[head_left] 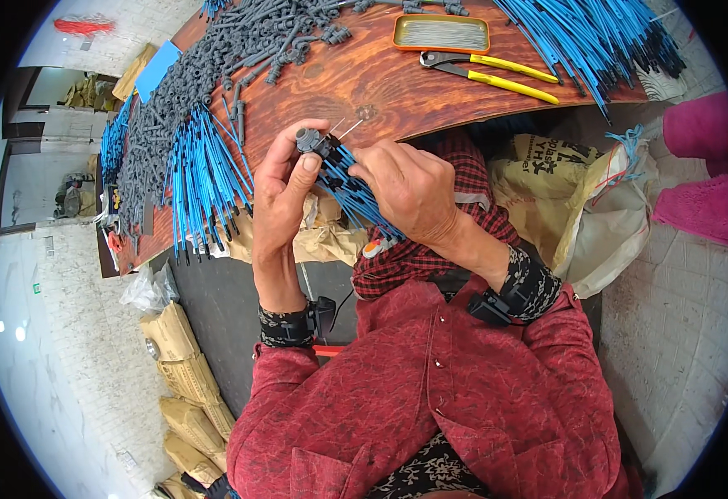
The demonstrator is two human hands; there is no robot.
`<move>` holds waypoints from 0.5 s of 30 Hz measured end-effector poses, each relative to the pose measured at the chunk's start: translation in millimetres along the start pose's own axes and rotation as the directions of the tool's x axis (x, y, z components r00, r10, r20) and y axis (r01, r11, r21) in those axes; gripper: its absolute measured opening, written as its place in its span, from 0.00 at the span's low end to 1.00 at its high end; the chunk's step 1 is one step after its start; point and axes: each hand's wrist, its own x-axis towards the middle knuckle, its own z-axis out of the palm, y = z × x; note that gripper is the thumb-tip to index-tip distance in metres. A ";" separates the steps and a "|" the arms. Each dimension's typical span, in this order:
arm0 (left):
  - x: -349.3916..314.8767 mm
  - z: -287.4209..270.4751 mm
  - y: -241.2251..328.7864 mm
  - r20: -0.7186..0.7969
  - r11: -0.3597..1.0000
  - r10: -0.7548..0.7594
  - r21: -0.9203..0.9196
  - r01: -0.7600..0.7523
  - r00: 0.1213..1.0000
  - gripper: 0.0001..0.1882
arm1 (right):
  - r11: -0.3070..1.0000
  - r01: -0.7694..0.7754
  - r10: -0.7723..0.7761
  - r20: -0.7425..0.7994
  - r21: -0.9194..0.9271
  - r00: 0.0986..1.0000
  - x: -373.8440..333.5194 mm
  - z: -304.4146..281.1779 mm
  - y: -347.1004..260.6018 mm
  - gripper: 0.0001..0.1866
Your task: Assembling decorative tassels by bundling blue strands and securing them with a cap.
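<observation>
My left hand (279,187) is closed, its thumb and fingers gripping a dark grey round plastic fitting (307,141) above the table's near edge. Black pieces sit against the fitting, and thin metal pins (349,130) stick out past it. A bundle of blue rods with black ends (349,198) slants from there down toward my lap. My right hand (414,187) is closed on these rods near their upper ends, its thumb and fingers curled in. The back of that hand hides what lies between its fingertips.
On the wooden table (339,83) lie a heap of grey plastic fittings (181,91), blue rods at left (206,170) and right (588,41), yellow-handled pliers (509,83) and an orange-rimmed tray (442,51) of thin metal pins. A woven sack (609,224) stands at right.
</observation>
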 end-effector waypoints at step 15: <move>2.6 2.4 7.7 0.086 0.997 0.017 0.072 -0.023 0.996 0.22 | 0.996 0.052 -0.045 0.088 -0.078 0.995 11.0 -4.5 1.3 0.08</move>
